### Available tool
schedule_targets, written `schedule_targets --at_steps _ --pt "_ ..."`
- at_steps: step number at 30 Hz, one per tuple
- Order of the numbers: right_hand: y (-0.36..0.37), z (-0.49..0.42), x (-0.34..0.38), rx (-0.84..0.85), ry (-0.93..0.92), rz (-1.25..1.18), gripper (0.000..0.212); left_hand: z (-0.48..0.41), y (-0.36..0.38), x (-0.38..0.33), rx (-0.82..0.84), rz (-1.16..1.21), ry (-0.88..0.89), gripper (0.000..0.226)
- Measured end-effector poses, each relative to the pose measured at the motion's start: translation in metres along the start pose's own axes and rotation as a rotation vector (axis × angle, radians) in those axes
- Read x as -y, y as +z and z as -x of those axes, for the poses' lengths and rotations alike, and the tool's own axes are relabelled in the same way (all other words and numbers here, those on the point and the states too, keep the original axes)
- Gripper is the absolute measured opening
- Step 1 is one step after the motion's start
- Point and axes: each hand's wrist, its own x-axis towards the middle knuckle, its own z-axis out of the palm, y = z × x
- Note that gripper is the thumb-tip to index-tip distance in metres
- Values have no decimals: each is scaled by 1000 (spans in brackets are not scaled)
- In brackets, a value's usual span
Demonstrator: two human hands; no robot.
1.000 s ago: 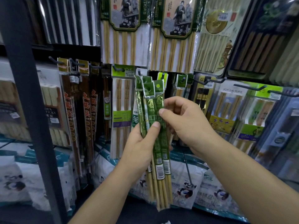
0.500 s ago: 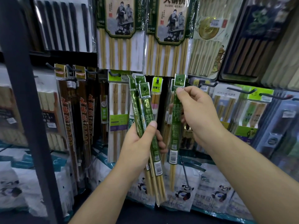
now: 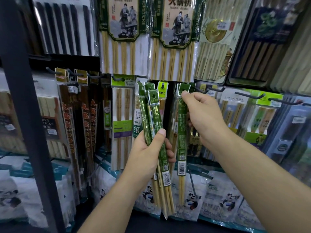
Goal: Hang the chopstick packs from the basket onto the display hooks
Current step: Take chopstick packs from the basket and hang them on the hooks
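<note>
My left hand (image 3: 148,153) grips a bundle of narrow green chopstick packs (image 3: 155,125), thumb across the front, their hole tabs pointing up. My right hand (image 3: 202,115) pinches the top of a single green chopstick pack (image 3: 181,132) just below its hanging hole, holding it upright against the display. That tab sits level with a black display hook (image 3: 210,89) just to its right, in front of similar green packs hanging behind. Whether the hole is on a hook is hidden. No basket is in view.
A dark steel upright (image 3: 25,98) crosses the left side. Large bamboo chopstick packs (image 3: 173,39) hang above. Brown and red packs (image 3: 84,115) hang at left, light green ones (image 3: 262,115) on hooks at right. Panda-printed bags (image 3: 227,199) line the shelf below.
My right hand drew one pack off the left-hand bundle and carried it up and to the right to the hook row. The left hand kept the rest nearly still.
</note>
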Motion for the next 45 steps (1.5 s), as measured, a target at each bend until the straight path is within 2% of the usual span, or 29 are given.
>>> schedule_targets --at_steps 24,33,38,41,45 --pt "1 -8 0 -23 -101 29 39 -2 7 -8 -17 5 15 22" --pt "3 -8 -13 -104 -138 157 50 -3 2 -7 4 -14 9 19" --pt "2 1 -18 -159 -102 162 41 -2 -1 -5 42 -78 -11 5" --pt "2 12 -14 -84 -126 87 38 -1 1 -5 66 -85 -17 5" --pt "3 24 -5 107 -180 -66 24 1 3 -6 86 -34 -34 37"
